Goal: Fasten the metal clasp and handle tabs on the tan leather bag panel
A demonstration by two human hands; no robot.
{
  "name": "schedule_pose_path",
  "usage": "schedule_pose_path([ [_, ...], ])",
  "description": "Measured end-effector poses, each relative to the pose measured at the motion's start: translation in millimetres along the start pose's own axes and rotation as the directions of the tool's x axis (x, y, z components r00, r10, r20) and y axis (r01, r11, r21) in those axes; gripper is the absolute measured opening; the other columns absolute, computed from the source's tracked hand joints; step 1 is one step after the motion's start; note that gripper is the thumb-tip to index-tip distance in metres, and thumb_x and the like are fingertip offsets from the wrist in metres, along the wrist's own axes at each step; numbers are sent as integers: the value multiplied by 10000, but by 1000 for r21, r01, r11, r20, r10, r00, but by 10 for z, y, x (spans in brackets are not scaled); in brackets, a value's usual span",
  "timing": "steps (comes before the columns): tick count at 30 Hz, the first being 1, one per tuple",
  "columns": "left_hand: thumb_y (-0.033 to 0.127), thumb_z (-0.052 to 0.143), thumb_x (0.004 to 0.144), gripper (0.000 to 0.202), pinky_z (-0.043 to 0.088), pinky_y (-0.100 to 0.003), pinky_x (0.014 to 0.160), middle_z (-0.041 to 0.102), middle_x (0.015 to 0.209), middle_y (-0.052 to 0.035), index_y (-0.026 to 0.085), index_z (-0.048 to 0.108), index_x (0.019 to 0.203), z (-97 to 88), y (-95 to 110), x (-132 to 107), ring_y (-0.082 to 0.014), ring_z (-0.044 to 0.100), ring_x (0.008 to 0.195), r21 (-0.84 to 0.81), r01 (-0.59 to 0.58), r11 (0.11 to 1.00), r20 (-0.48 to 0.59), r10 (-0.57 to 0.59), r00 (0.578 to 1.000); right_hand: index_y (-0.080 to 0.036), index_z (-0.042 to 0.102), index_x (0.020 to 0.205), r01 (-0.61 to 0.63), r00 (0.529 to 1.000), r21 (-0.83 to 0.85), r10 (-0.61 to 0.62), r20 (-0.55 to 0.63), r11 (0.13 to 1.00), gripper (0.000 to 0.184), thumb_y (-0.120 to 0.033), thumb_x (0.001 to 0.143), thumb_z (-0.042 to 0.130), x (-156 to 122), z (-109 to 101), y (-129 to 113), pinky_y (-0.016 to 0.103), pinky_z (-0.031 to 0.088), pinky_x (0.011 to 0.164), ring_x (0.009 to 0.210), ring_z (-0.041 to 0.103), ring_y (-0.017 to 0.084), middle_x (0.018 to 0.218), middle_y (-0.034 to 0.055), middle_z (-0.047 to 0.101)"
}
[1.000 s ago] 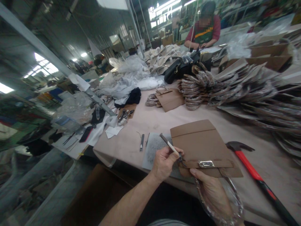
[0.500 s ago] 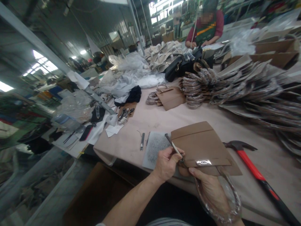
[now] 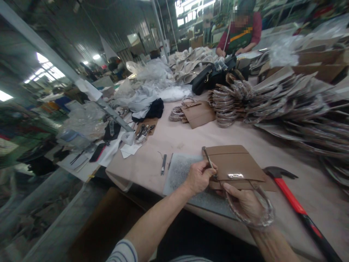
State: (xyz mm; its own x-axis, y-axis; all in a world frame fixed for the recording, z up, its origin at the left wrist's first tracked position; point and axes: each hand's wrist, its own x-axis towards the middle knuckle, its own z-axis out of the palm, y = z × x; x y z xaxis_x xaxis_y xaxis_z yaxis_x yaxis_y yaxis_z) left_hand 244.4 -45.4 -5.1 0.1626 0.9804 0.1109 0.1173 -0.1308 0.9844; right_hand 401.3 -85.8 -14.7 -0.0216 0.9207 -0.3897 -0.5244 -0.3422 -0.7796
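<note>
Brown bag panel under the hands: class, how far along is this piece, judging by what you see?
Done: the metal clasp already sits on the brown bag panel. In hand: the left hand works a thin tool at its edge while the right hand steadies the wrapped handle. Left: stacked panels lie beyond; the hammer lies untouched.

Hammer [image 3: 293,203] handle cut off; tool [image 3: 209,160] tip hidden.

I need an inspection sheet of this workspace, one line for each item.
Surface: pale table, grey mat at the near edge.
Job's things: brown bag panel with metal clasp; wrapped handle.
Clutter: red hammer, stacked panels, small tools.
Grippers: left hand holds thin tool; right hand grips the panel's edge.
Cables: nothing seen.
Surroundings: a seated person.
</note>
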Motion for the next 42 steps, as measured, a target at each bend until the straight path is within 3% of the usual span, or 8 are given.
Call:
schedule_pose_path([
  [4, 178, 612, 821, 130, 525, -261, 753, 739, 867, -50, 141, 715, 891, 70, -189, 58, -176, 672, 809, 99, 5, 995, 24, -8, 1000, -213, 727, 903, -94, 993, -47, 90, -75, 994, 545, -331, 414, 938, 84, -115, 17, 387, 588, 532, 749, 680, 280, 949, 72, 740],
  [15, 143, 630, 825, 125, 551, -278, 807, 753, 892, -45, 155, 721, 910, 156, -353, -18, -185, 695, 840, 130, -22, 991, 35, 17, 999, -189, 680, 767, -168, 967, -243, 112, -229, 955, 400, -473, 538, 844, -134, -510, 177, 336, 554, 529, 656, 691, 261, 779, 119, 743],
  [19, 135, 635, 823, 116, 559, -295, 833, 752, 888, -52, 161, 713, 905, 151, -345, -21, -194, 703, 853, 169, -73, 983, 62, 64, 996, -223, 682, 854, -172, 954, -363, 62, -295, 916, 415, -496, 574, 821, -351, -667, 102, 343, 563, 554, 613, 681, 245, 736, 87, 741],
  [23, 142, 640, 822, 109, 561, -298, 830, 750, 897, -57, 162, 705, 906, 151, -356, -22, -198, 707, 864, 183, -109, 977, 70, 97, 993, -199, 725, 858, -225, 912, -136, 159, -379, 965, 494, -388, 430, 882, -499, -793, 22, 317, 568, 550, 631, 680, 240, 744, 92, 739],
  [27, 152, 637, 826, 100, 553, -301, 836, 747, 893, -58, 160, 702, 902, 157, -372, -20, -201, 708, 873, 205, -133, 970, 82, 118, 990, -220, 755, 757, -130, 883, 157, 187, -430, 979, 356, -492, 539, 826, -586, -825, -47, 341, 602, 617, 662, 673, 221, 774, 89, 734],
  [30, 156, 628, 831, 97, 553, -295, 812, 740, 876, -54, 159, 696, 900, 163, -365, -22, -194, 701, 839, 219, -148, 965, 88, 131, 987, -206, 742, 727, -176, 893, 140, 218, -395, 974, 397, -516, 518, 875, -633, -779, -30, 330, 588, 557, 613, 636, 213, 681, 75, 692],
  [34, 163, 615, 840, 90, 555, -301, 829, 733, 879, -54, 162, 686, 896, 164, -333, -14, -196, 695, 848, 256, -167, 952, 117, 141, 983, -164, 748, 878, -251, 889, 58, 254, -381, 966, 612, -488, 399, 948, -669, -784, 128, 294, 544, 476, 593, 620, 214, 686, 73, 693],
  [42, 193, 602, 854, 97, 559, -312, 843, 730, 916, -75, 154, 666, 915, 132, -409, -23, -206, 699, 881, 228, -267, 936, 178, 230, 957, -130, 718, 949, -270, 874, 76, 277, -400, 960, 720, -486, 370, 956, -669, -850, 198, 303, 580, 542, 624, 636, 215, 717, 80, 712],
])
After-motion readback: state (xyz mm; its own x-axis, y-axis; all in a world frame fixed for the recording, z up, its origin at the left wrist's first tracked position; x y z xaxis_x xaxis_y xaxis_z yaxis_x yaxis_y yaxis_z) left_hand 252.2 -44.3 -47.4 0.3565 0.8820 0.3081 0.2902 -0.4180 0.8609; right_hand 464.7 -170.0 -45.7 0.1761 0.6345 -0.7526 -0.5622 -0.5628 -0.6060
